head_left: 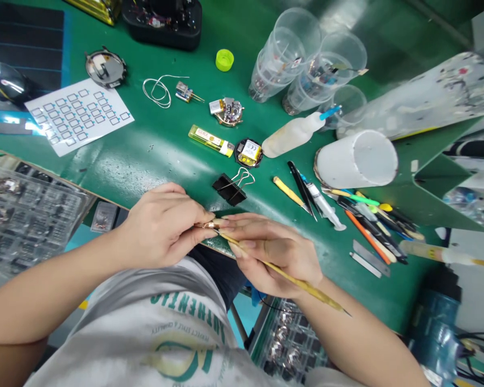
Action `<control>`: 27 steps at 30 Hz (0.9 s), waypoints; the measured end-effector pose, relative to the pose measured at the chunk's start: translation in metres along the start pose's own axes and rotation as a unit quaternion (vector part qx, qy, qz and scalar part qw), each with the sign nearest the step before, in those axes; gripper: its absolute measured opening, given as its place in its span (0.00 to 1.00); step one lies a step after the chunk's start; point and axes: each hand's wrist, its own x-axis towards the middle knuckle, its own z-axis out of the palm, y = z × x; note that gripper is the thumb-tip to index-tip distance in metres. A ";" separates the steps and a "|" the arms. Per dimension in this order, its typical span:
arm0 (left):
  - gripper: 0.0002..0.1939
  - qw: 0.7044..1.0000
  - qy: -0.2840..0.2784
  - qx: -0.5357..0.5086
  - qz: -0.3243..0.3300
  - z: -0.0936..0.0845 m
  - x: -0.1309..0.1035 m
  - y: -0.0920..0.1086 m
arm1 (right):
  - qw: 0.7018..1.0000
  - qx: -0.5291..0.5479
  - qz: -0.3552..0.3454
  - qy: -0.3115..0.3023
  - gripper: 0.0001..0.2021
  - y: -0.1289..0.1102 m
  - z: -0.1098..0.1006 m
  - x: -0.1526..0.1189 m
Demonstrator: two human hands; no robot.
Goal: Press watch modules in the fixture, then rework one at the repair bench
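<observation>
At the near edge of the green desk [153, 156], the left hand [161, 226] has its fingers pinching one small copper-coloured part [213, 225]; the right hand [280, 252] grips one slender yellow stick [290, 277] (tip beside the part). Beyond: one black binder clip [229, 190].

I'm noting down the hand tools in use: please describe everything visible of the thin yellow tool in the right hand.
The thin yellow tool is a long, slender rod, wood-like in look, with brownish mottling and a dark, pointed rear end. It slants across the right hand, held like a pen between thumb and fingers, its rear end reaching over the forearm. Its front end is at the small coppery piece at the left hand's fingertips; whether they touch is too small to tell.
</observation>
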 end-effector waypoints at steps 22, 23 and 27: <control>0.05 1.000 0.004 0.003 0.015 0.000 -0.001 -0.003 | 0.995 0.092 0.027 0.016 0.21 0.006 0.001 0.002; 0.05 1.000 0.003 0.003 0.015 0.000 -0.001 -0.003 | 0.995 0.096 0.027 0.012 0.21 0.007 0.001 0.002; 0.05 1.000 -0.001 0.002 0.012 0.000 -0.001 -0.003 | 0.994 0.103 0.014 0.021 0.22 0.007 0.001 0.001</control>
